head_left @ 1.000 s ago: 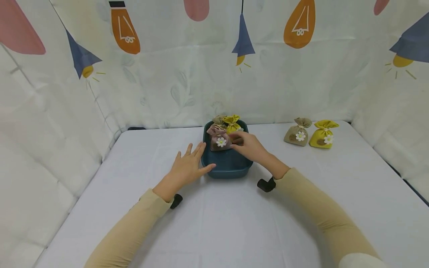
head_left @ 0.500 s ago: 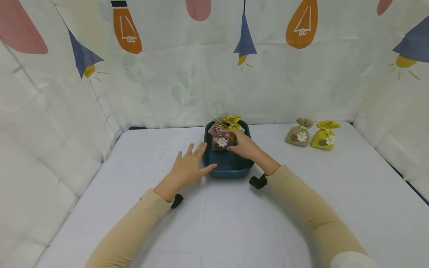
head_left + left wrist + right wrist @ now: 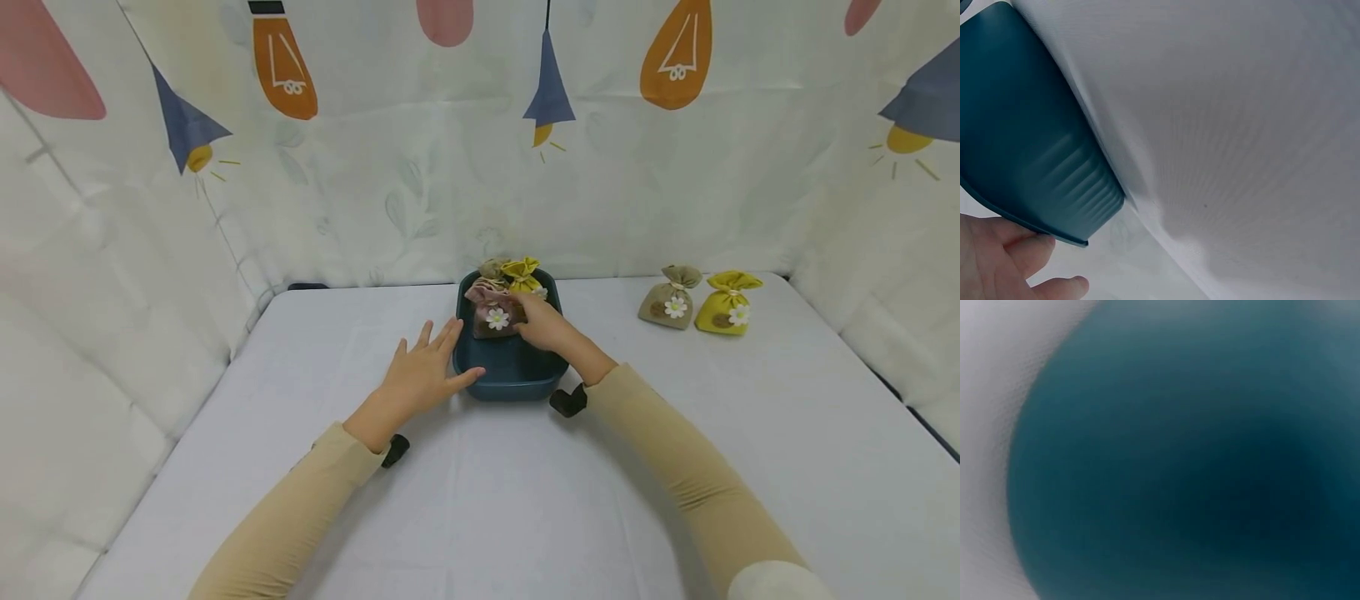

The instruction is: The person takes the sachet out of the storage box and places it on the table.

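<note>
A dark teal basin (image 3: 510, 388) stands at the far middle of the table. Inside, at its back left, is a pink drawstring pouch (image 3: 483, 321) with a white flower; behind it are a yellow pouch (image 3: 519, 271) and a beige one (image 3: 491, 268). My right hand (image 3: 546, 323) reaches over the basin from the right, thumb and fingers around the right edge of the pink pouch; its fingertips are partly hidden. My left hand (image 3: 420, 377) has its fingers spread, touching the basin's left rim. The left wrist view shows those fingers (image 3: 1032, 253) against the rim.
Another beige pouch (image 3: 667, 302) and yellow pouch (image 3: 727, 308) stand side by side at the back right of the white table (image 3: 517, 500). A patterned curtain (image 3: 360, 167) hangs behind the table. The right wrist view is blurred, filled mostly by teal basin (image 3: 1116, 462).
My right hand and forearm have shifted a little left, the fingers now closer against the pink pouch. The left hand still rests at the basin's rim. The camera view has shifted slightly.
</note>
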`<state>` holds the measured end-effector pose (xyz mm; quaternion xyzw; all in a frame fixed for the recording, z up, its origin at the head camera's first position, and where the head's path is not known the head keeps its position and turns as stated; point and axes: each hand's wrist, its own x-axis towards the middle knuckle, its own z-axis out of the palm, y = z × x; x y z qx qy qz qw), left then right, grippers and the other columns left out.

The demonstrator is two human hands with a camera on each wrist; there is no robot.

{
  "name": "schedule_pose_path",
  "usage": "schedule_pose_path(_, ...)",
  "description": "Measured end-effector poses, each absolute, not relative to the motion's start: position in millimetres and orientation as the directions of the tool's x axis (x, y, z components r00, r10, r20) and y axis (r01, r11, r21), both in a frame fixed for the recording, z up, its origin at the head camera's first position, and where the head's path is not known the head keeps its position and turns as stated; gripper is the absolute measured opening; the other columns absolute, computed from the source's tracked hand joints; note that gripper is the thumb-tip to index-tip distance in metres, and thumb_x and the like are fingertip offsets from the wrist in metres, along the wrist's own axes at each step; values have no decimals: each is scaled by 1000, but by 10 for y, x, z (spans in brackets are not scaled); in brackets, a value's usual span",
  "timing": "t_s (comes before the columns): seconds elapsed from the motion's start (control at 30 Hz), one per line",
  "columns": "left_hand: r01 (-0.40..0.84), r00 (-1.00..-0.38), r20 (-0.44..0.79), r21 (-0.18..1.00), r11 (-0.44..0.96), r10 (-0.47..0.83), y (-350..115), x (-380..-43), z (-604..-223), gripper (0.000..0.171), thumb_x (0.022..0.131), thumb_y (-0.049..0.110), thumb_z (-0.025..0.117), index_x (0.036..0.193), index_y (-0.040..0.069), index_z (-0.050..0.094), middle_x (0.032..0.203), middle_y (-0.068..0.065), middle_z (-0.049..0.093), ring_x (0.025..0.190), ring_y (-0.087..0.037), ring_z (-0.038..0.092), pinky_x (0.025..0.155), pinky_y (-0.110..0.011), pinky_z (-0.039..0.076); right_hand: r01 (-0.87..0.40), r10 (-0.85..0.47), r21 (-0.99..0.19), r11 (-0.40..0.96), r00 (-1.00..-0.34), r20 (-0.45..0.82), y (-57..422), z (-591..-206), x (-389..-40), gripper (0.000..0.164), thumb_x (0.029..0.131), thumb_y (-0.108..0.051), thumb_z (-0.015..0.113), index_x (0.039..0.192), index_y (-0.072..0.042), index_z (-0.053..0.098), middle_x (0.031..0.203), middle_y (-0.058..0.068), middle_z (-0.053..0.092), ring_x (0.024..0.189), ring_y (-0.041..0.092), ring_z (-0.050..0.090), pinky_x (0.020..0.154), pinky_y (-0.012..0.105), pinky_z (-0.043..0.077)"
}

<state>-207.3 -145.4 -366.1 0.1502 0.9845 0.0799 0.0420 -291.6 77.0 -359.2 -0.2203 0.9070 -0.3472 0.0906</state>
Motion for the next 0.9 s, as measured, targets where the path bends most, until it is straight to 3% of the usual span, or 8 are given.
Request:
schedule_pose_path(0.3, 292, -950, -58, 173, 941, 306, -1454, -2072, -3662, 96, 98, 71, 47, 167, 13, 13, 170, -6, 15, 155, -40, 10, 116, -71, 15, -356, -468, -635, 686, -884, -10, 755, -3628, -2940, 55, 101, 2, 59, 152, 6, 39, 148, 25, 48, 134, 37, 50, 108, 49, 44)
schedule_pose_path(0.67, 291, -950, -62, 173, 941, 305, -1444, -2066, -3647, 96, 98, 71, 47, 166, 12, 13, 170, -6, 16, 155, -40, 10, 116, -72, 15, -340, -472, -675, 655, -882, -14, 743, -3651, -2947, 59, 97, 3, 66, 151, 5, 43, 142, 26, 54, 132, 37, 52, 105, 47, 48)
schedule_pose_path(0.9, 295, -950, -56, 170, 940, 308, -1449, -2067, -3648, 96, 98, 71, 47, 166, 12, 14, 170, -6, 16, 155, -40, 10, 116, -71, 15, -331, -438, -653, 682, -899, -2, 699, -3650, -2958, 57, 97, 0, 68, 149, 3, 44, 133, 23, 59, 121, 34, 58, 98, 46, 50)
